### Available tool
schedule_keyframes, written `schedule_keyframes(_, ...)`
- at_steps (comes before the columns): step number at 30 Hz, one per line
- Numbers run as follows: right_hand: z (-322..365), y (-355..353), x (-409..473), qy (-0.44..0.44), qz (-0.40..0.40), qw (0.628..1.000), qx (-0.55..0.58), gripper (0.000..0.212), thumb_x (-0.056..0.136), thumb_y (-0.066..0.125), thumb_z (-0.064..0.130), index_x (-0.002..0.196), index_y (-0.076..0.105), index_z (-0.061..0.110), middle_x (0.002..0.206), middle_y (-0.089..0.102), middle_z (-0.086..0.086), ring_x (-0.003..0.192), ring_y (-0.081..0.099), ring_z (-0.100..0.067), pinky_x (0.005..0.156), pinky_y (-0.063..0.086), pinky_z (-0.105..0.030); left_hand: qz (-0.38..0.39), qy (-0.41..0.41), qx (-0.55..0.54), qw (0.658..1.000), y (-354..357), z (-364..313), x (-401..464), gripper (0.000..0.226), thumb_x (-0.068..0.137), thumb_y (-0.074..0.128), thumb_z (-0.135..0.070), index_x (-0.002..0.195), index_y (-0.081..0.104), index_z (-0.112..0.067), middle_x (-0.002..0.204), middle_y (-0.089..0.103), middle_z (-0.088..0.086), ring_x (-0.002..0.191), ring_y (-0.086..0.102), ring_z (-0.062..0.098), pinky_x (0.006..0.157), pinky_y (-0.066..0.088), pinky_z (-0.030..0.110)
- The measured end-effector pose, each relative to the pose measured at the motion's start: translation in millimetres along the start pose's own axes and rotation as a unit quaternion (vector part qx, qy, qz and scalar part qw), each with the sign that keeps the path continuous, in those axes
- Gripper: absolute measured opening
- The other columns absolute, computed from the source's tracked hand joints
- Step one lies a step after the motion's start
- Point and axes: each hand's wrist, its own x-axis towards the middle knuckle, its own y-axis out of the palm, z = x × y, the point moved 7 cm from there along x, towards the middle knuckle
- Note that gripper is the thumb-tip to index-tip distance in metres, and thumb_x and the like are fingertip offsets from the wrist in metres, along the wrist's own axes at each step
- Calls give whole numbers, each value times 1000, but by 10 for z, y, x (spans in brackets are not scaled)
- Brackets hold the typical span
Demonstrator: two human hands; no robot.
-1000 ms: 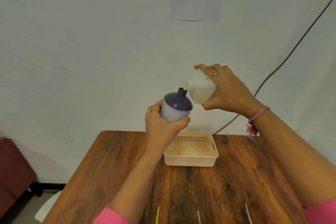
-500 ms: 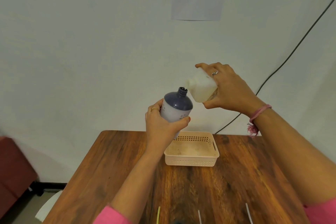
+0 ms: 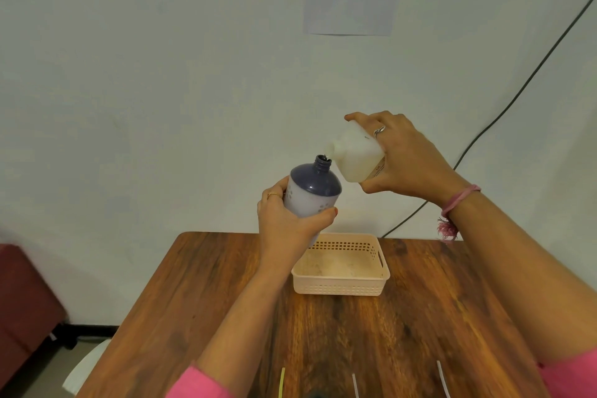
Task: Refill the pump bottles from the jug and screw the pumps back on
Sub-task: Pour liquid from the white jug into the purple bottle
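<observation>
My left hand [image 3: 286,223] grips a pump bottle [image 3: 311,192] with a dark blue shoulder and pale body, held up above the table with its open neck tilted to the right. My right hand [image 3: 405,160] holds a white jug [image 3: 355,157] tipped over to the left, its spout just above and right of the bottle's neck. A little white liquid shows at the bottle's mouth. No pump is on the bottle.
A cream perforated basket [image 3: 340,284] stands on the wooden table [image 3: 200,294] below my hands. Thin tubes, one yellow [image 3: 282,381] and two white [image 3: 442,378], poke in at the bottom edge. A black cable [image 3: 504,108] runs down the wall. A printed sheet [image 3: 350,6] hangs above.
Both hands have stayed almost still. The jug's spout sits a touch higher over the bottle's neck than a second ago.
</observation>
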Motion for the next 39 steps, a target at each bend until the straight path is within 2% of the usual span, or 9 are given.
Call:
schedule_keyframes(15, 12, -8, 15, -4, 0, 1000, -8, 102, 57, 82, 28, 144, 29, 30, 133, 45, -3, 114, 41, -23, 79, 35, -26, 0, -12, -8, 1000, 7, 16, 1, 85, 48, 84, -42, 125, 52, -27, 119, 54, -5, 110, 56, 19, 83, 59, 38)
schedule_keyframes(32, 8, -27, 20, -8, 0, 1000, -24, 101, 58, 83, 30, 144, 29, 29, 132, 46, -4, 113, 42, -24, 80, 36, -28, 2, -11, -12, 1000, 16, 33, 9, 81, 50, 86, -39, 122, 52, -30, 119, 55, -4, 107, 57, 16, 80, 59, 35)
schedule_keyframes(39, 19, -29, 30, -9, 3, 999, -33, 102, 58, 82, 31, 144, 28, 29, 133, 46, -5, 113, 42, -25, 81, 36, -29, 3, -4, -10, 1000, 16, 8, 8, 75, 50, 85, -39, 115, 49, -37, 118, 55, -5, 106, 57, 14, 78, 57, 30)
